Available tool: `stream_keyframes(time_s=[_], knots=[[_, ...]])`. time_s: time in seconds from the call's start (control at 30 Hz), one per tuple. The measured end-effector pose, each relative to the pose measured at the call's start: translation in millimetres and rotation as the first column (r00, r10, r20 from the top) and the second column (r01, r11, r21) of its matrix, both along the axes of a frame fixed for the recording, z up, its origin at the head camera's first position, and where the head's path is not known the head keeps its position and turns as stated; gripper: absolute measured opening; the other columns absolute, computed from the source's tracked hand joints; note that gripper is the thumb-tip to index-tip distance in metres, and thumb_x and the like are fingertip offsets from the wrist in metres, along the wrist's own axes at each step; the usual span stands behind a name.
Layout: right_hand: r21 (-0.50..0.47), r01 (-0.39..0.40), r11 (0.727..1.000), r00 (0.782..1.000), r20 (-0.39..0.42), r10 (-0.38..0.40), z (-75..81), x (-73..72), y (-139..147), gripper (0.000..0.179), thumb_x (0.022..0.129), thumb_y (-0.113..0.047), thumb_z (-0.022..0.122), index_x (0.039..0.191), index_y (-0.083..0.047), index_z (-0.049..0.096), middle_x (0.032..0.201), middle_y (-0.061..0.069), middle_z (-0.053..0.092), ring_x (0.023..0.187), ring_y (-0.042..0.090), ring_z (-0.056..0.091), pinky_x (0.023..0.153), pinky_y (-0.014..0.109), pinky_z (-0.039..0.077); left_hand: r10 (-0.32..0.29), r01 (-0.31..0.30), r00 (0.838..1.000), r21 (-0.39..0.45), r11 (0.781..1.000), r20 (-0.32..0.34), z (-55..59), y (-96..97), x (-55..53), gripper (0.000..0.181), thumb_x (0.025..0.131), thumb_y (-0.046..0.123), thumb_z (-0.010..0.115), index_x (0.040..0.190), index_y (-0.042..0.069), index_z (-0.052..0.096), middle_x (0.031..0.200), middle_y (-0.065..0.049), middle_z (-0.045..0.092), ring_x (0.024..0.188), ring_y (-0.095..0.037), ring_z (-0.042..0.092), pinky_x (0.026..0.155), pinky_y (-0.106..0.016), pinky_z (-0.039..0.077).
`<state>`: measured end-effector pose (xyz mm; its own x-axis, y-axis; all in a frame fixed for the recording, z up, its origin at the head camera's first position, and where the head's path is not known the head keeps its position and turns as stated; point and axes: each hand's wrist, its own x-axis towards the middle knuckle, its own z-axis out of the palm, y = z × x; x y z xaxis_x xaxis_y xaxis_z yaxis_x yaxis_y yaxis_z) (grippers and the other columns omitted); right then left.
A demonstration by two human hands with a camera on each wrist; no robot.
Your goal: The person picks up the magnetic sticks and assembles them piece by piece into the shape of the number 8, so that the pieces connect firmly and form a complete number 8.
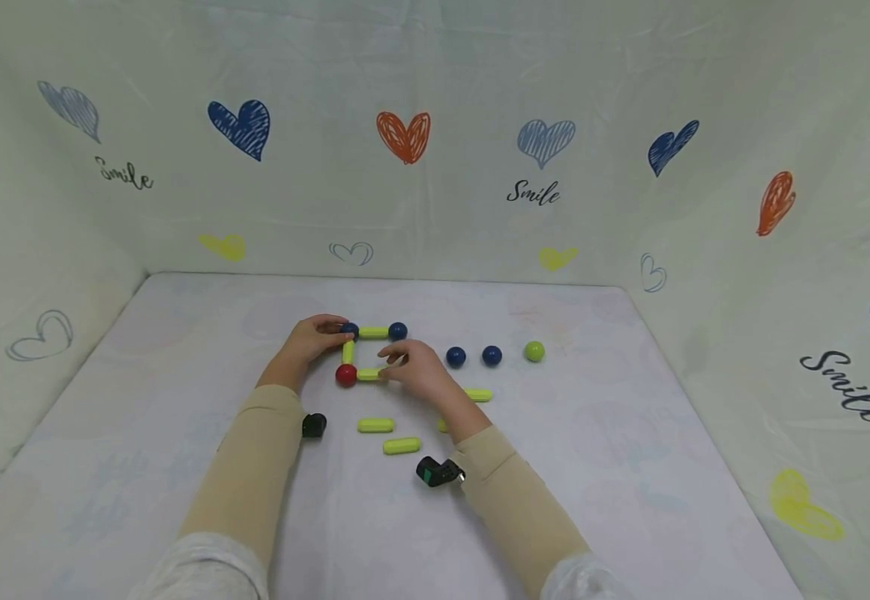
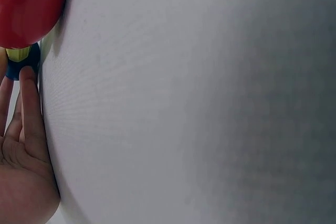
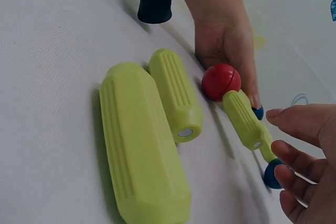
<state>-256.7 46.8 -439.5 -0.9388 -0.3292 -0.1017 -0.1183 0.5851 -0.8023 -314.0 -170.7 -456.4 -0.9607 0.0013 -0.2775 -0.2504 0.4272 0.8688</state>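
Observation:
A three-sided frame of yellow-green magnetic rods and balls lies on the table. My left hand (image 1: 307, 340) pinches the blue ball (image 1: 350, 331) at its far left corner between thumb and fingers. From there one rod (image 1: 373, 332) leads right to another blue ball (image 1: 398, 332), and a second rod (image 1: 348, 353) comes nearer to a red ball (image 1: 346, 376). A third rod (image 3: 244, 120) sticks out from the red ball, its free end showing a silver disc. Close by that end is my right hand (image 1: 422, 371), fingers loosely bent and apart, holding nothing in the right wrist view.
Two loose blue balls (image 1: 456, 357) and a green ball (image 1: 534, 351) sit to the right. Several loose rods (image 1: 402, 446) lie nearer me, some partly behind the right forearm. Black wrist cameras (image 1: 437, 472) hang low under both forearms. A fabric backdrop (image 1: 465, 233) rises behind the table.

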Motion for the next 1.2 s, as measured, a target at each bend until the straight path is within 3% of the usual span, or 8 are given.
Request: stream_keyframes(time_s=[0.3,0.67,0.9,1.2], knots=[[-0.056,0.1,0.993,0.994,-0.04,-0.102,4.7,3.1,12.3,0.027,0.087,-0.014,0.074,0.113,-0.008,0.071,0.1,0.003,0.064,0.086,0.018,0.053,0.068,0.028,0.045,0.01,-0.01,1.0,-0.026,1.0,-0.01,2.0,2.5,2.7,0.051,0.09,0.022,0.073,0.135,0.005,0.055,0.134,-0.019,0.055,0.122,-0.032,0.051,0.106,-0.04,0.039],[-0.133,0.218,0.967,0.962,-0.138,-0.236,-3.6,4.8,31.1,0.023,0.085,-0.012,0.075,0.107,-0.005,0.071,0.1,0.004,0.063,0.09,0.02,0.054,0.074,0.031,0.046,0.011,-0.011,1.0,-0.029,1.0,0.012,-2.2,0.0,-0.4,0.051,0.091,0.019,0.071,0.137,0.005,0.053,0.136,-0.021,0.053,0.125,-0.034,0.048,0.107,-0.043,0.037],[-0.145,0.259,0.955,0.948,-0.151,-0.28,-1.6,6.6,43.4,0.022,0.085,-0.01,0.075,0.106,-0.006,0.072,0.101,0.005,0.064,0.09,0.021,0.054,0.075,0.033,0.047,0.007,-0.007,1.0,-0.042,0.999,0.002,-0.2,-0.3,3.2,0.051,0.091,0.021,0.07,0.136,0.004,0.053,0.136,-0.021,0.053,0.125,-0.034,0.048,0.108,-0.044,0.035],[-0.17,0.336,0.926,0.924,-0.134,-0.359,2.1,12.0,57.8,0.024,0.084,-0.008,0.076,0.108,-0.005,0.071,0.103,0.005,0.064,0.088,0.021,0.053,0.073,0.033,0.047,0.002,-0.002,1.0,-0.025,1.0,0.001,-2.8,-0.5,-2.1,0.051,0.091,0.021,0.071,0.136,0.005,0.054,0.137,-0.02,0.052,0.125,-0.034,0.048,0.107,-0.043,0.038]])
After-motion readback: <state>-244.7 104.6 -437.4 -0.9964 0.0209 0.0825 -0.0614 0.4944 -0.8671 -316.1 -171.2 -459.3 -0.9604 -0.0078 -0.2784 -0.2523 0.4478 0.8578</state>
